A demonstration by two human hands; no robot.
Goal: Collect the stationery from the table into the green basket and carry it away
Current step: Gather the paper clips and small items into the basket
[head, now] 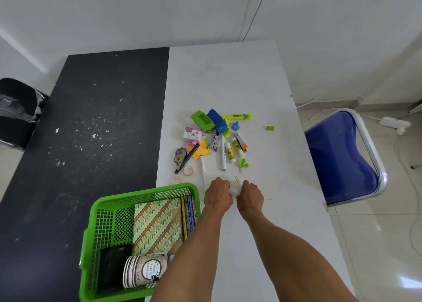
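Left hand (218, 194) and right hand (250, 195) sit knuckles-up, side by side on the white worktop (228, 85), fingers curled under, can't tell if either pinches anything — stationery pile (214, 142) just beyond them, green basket (146, 191) just left of the left hand.

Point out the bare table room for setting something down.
Free: the black tabletop left of the tape rolls; the white tabletop beyond the highlighter; the strip right of the right hand. Crowded: from those rolls to the glue sticks.
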